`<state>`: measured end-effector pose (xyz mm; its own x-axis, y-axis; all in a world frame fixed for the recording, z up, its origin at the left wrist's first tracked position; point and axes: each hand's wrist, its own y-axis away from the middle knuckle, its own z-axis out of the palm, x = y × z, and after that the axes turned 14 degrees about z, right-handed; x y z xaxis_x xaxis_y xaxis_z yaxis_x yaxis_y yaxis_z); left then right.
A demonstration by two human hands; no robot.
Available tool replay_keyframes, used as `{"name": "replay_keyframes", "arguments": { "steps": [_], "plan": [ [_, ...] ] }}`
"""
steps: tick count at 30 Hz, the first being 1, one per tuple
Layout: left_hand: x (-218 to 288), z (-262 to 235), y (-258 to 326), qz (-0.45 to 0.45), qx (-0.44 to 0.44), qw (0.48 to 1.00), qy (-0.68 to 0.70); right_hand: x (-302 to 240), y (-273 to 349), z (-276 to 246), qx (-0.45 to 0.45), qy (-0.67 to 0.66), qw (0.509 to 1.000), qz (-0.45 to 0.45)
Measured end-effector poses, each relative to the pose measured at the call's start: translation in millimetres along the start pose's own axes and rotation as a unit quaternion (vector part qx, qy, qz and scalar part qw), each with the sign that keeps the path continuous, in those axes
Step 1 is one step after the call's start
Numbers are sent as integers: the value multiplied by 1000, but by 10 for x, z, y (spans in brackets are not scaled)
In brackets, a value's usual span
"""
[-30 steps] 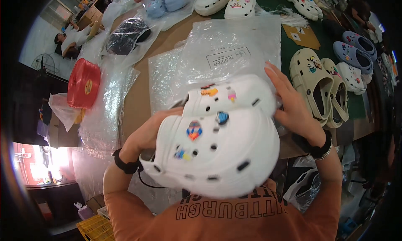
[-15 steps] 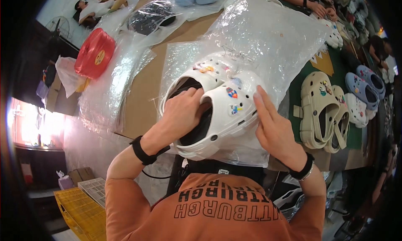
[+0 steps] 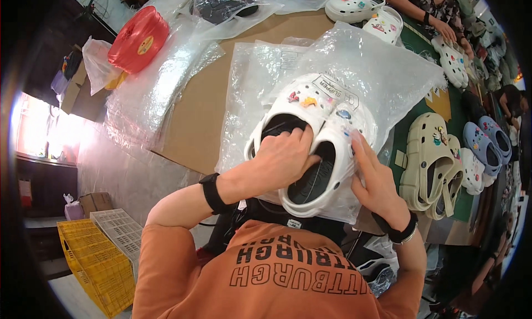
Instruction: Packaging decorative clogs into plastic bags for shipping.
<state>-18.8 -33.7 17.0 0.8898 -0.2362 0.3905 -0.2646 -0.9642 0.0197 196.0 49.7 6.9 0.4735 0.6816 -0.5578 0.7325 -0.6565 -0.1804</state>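
Observation:
A pair of white clogs with colourful charms, the left clog (image 3: 299,106) and the right clog (image 3: 328,175), lies side by side with heels toward me. Their toe ends seem to sit within a clear plastic bag (image 3: 377,58), though the bag's mouth is hard to make out. My left hand (image 3: 285,155) is closed over the adjoining inner sides of both clogs, some fingers hidden in the left clog's opening. Fingers straight and nearly flat, my right hand (image 3: 377,178) rests along the outer side of the right clog.
Beige clogs (image 3: 429,153) and blue clogs (image 3: 483,144) stand at right. More white clogs (image 3: 354,9) lie at the far side, near another person's hands (image 3: 446,31). Plastic bags (image 3: 149,108) and a red roll (image 3: 138,39) are at left; yellow crates (image 3: 91,263) are lower left.
The clogs have turned, their toes now more to the upper right. My left hand has shifted right with them. The view has moved, showing more white clogs at the far side.

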Motion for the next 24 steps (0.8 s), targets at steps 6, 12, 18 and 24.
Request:
{"name": "replay_keyframes", "arguments": {
  "steps": [6,12,18,24],
  "plan": [
    [-303,-290,176,98,176,979,38,135,202,107,-5,71,997,6],
    [-1205,30,-42,47,265,961,-69,37,291,153,14,61,996,69],
    [-1326,243,-129,-15,181,980,86,-20,343,180,74,-42,981,177],
    [-897,227,66,-22,258,947,192,172,528,389,90,-200,924,314]
  ]
}}
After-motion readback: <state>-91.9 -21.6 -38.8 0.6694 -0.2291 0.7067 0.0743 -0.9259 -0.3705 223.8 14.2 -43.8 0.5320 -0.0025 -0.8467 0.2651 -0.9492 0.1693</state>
